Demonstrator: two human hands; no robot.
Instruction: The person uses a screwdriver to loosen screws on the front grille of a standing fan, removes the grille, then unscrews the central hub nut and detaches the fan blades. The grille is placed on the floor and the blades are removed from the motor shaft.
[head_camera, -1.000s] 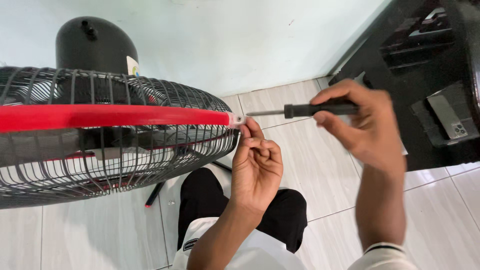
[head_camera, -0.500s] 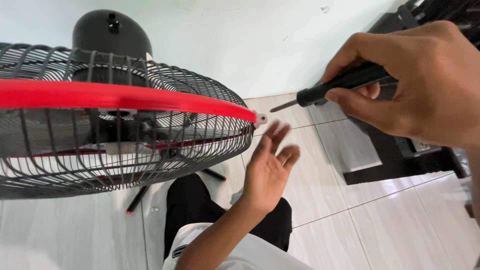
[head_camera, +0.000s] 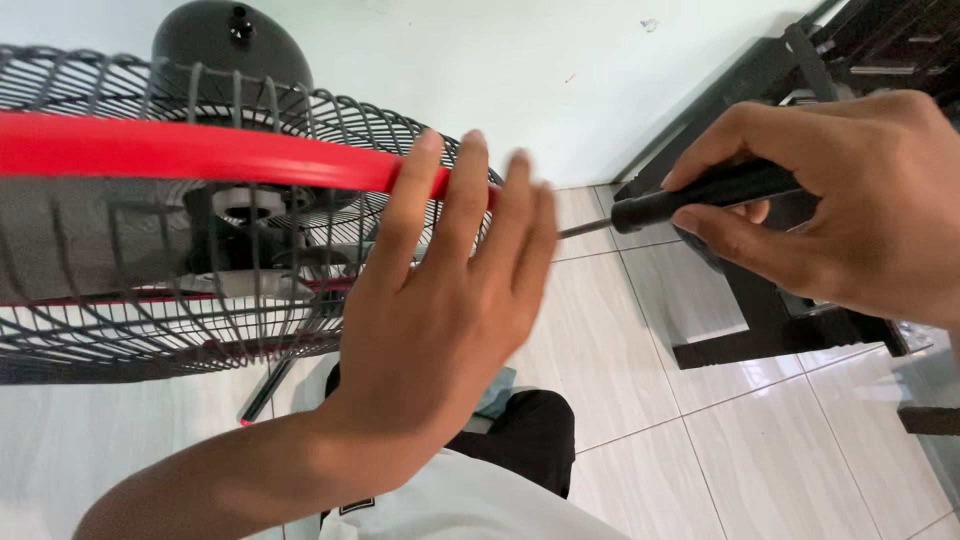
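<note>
A floor fan (head_camera: 150, 250) with a black wire cage and a red rim band (head_camera: 180, 152) fills the left half of the view. My left hand (head_camera: 440, 290) is raised, fingers spread, with its fingertips reaching the right end of the red band; it hides the rim clip there. Off to the right, my right hand (head_camera: 840, 200) grips a black-handled screwdriver (head_camera: 690, 195). Its metal shaft points left toward the rim's right end, and the tip is hidden behind my left fingers.
The fan's black motor housing (head_camera: 230, 40) stands against a pale wall. Black furniture (head_camera: 800, 90) occupies the upper right corner. Light floor tiles (head_camera: 620, 350) lie below, with my dark-trousered knee (head_camera: 520, 430) and the fan's black stand leg (head_camera: 265, 390).
My left hand rose from below the rim clip and now spreads over the red band's right end. The screwdriver shifted slightly lower, still aimed at the rim.
</note>
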